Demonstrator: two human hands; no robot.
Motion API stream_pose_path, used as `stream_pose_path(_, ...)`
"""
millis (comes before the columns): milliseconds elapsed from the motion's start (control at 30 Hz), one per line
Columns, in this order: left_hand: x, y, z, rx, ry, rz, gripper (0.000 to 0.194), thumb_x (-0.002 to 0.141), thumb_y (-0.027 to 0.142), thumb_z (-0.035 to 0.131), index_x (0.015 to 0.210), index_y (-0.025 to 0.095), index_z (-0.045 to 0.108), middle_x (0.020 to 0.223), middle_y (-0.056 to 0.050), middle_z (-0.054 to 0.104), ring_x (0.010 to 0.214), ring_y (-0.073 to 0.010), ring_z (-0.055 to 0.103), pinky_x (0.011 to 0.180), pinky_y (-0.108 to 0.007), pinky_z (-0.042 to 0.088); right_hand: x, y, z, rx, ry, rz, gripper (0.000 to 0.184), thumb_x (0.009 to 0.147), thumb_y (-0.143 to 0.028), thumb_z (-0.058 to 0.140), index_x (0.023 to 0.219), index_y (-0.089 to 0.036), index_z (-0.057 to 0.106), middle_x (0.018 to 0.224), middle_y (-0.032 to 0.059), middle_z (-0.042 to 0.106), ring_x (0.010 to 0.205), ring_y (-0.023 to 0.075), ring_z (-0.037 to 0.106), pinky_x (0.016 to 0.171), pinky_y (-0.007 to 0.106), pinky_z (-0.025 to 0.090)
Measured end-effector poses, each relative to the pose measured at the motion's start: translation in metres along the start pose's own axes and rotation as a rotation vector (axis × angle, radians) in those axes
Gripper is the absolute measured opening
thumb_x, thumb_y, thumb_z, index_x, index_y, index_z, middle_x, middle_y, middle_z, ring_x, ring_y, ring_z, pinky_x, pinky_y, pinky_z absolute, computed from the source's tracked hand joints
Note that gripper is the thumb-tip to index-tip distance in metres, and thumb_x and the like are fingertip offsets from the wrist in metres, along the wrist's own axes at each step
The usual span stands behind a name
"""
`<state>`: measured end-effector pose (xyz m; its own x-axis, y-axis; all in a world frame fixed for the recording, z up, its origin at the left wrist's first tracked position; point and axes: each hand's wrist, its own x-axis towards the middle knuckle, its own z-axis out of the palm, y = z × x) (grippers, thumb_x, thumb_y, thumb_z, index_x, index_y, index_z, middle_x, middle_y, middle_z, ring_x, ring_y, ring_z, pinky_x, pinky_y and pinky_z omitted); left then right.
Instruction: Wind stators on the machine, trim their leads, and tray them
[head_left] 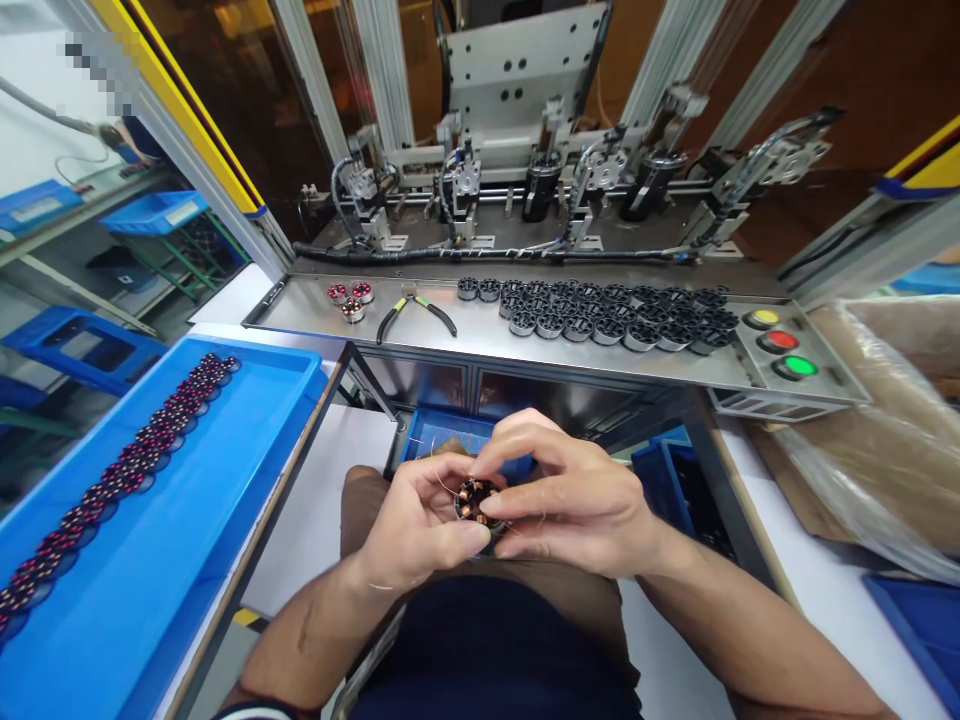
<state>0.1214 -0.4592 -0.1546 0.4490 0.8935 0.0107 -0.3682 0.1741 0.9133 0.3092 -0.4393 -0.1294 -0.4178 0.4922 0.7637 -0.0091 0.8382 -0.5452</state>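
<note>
Low over my lap, my left hand (427, 520) is closed around the side of a small round motor stator (474, 498) with copper windings and a black frame. My right hand (574, 495) is at the same stator, with fingers bent over its top and right side. Thin loose copper wires stick out from it near my fingertips. Whether the right fingers pinch a wire or the stator itself is hidden. Beyond the hands, on the metal ledge (465, 345), lie cutting pliers (415, 312) with black and green handles, apart from both hands.
Three wound stators (352, 308) sit left of the pliers; rows of black stators (607, 318) stand to the right. Yellow, red and green buttons (795, 367) are at the ledge's right end. A blue tray (247, 480) with many wound stators is at left. Machine fixtures (540, 180) rise behind.
</note>
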Motion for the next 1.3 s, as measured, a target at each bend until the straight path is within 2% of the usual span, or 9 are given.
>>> stream_pose_path(133, 0.000, 0.003, 0.000, -0.004, -0.029, -0.007, 0.037, 0.065, 0.041, 0.088, 0.093, 0.019, 0.076, 0.083, -0.006, 0.077, 0.072, -0.0185, 0.071, 0.068, -0.027, 0.057, 0.000, 0.000, 0.003, -0.002, 0.009, -0.006, 0.009, 0.091, -0.029, 0.071, 0.094, -0.020, 0.074, 0.097, 0.0083, 0.074, 0.091, 0.0176, 0.067, 0.079, 0.038, 0.059)
stream_pose_path(233, 0.000, 0.004, 0.001, -0.033, -0.014, -0.006, 0.036, 0.066, 0.040, 0.089, 0.093, 0.020, 0.076, 0.081, -0.006, 0.076, 0.069, -0.0170, 0.071, 0.064, -0.025, 0.058, -0.005, -0.004, 0.008, -0.108, 0.108, -0.005, 0.002, 0.090, -0.022, 0.072, 0.090, -0.024, 0.074, 0.093, 0.0053, 0.074, 0.086, 0.0171, 0.067, 0.073, 0.036, 0.059)
stream_pose_path(300, 0.001, 0.003, 0.002, -0.014, 0.025, 0.028, 0.038, 0.065, 0.041, 0.089, 0.094, 0.019, 0.075, 0.081, -0.007, 0.077, 0.069, -0.0185, 0.072, 0.064, -0.027, 0.059, -0.011, -0.009, 0.012, -0.223, 0.195, -0.016, 0.008, 0.089, -0.017, 0.072, 0.091, -0.025, 0.074, 0.088, 0.0045, 0.074, 0.083, 0.0176, 0.067, 0.070, 0.035, 0.059)
stream_pose_path(567, 0.003, -0.003, 0.013, 0.302, 0.165, 0.557, 0.036, 0.075, 0.026, 0.084, 0.109, 0.023, 0.070, 0.104, -0.009, 0.076, 0.096, -0.0210, 0.074, 0.081, -0.029, 0.062, -0.027, -0.024, 0.036, -0.536, 0.420, 0.021, 0.024, 0.088, -0.010, 0.067, 0.106, -0.025, 0.071, 0.081, 0.0049, 0.072, 0.079, 0.0204, 0.067, 0.065, 0.036, 0.060)
stream_pose_path(767, 0.004, -0.006, 0.013, 0.342, 0.221, 0.688, 0.037, 0.076, 0.022, 0.083, 0.110, 0.023, 0.069, 0.107, -0.008, 0.075, 0.094, -0.0187, 0.074, 0.081, -0.028, 0.063, -0.026, -0.027, 0.045, -0.584, 0.481, 0.031, 0.034, 0.085, -0.005, 0.067, 0.114, -0.022, 0.069, 0.088, 0.0069, 0.073, 0.079, 0.0206, 0.068, 0.067, 0.037, 0.060)
stream_pose_path(900, 0.003, -0.008, 0.012, 0.312, 0.227, 0.676, 0.039, 0.075, 0.017, 0.084, 0.111, 0.024, 0.069, 0.111, -0.007, 0.074, 0.096, -0.0182, 0.075, 0.084, -0.028, 0.063, -0.019, -0.031, 0.053, -0.489, 0.511, 0.127, 0.027, 0.084, -0.002, 0.066, 0.103, -0.020, 0.069, 0.086, 0.0065, 0.072, 0.074, 0.0177, 0.067, 0.064, 0.033, 0.059)
stream_pose_path(1067, 0.002, -0.012, 0.014, 0.267, 0.249, 0.629, 0.037, 0.075, 0.018, 0.084, 0.107, 0.025, 0.067, 0.113, -0.006, 0.073, 0.098, -0.0201, 0.076, 0.083, -0.029, 0.064, -0.011, -0.029, 0.064, -0.288, 0.648, 0.283, 0.016, 0.089, -0.006, 0.059, 0.085, -0.021, 0.064, 0.072, 0.0029, 0.065, 0.065, 0.0162, 0.063, 0.056, 0.029, 0.053)
stream_pose_path(1200, 0.001, -0.008, 0.005, 0.238, 0.160, 0.406, 0.058, 0.071, 0.036, 0.088, 0.120, 0.025, 0.060, 0.121, -0.011, 0.070, 0.110, -0.0250, 0.071, 0.087, -0.032, 0.061, -0.011, -0.022, 0.061, -0.267, 0.614, 0.251, 0.014, 0.091, -0.009, 0.057, 0.085, -0.021, 0.062, 0.072, 0.0032, 0.065, 0.066, 0.0165, 0.063, 0.055, 0.029, 0.052)
stream_pose_path(1300, 0.000, -0.002, -0.009, 0.228, 0.006, 0.189, 0.062, 0.071, 0.049, 0.086, 0.121, 0.023, 0.058, 0.103, -0.009, 0.072, 0.091, -0.0207, 0.072, 0.077, -0.028, 0.059, -0.014, -0.018, 0.053, -0.248, 0.558, 0.238, 0.014, 0.091, -0.008, 0.057, 0.087, -0.020, 0.062, 0.072, 0.0033, 0.065, 0.066, 0.0161, 0.062, 0.055, 0.028, 0.051)
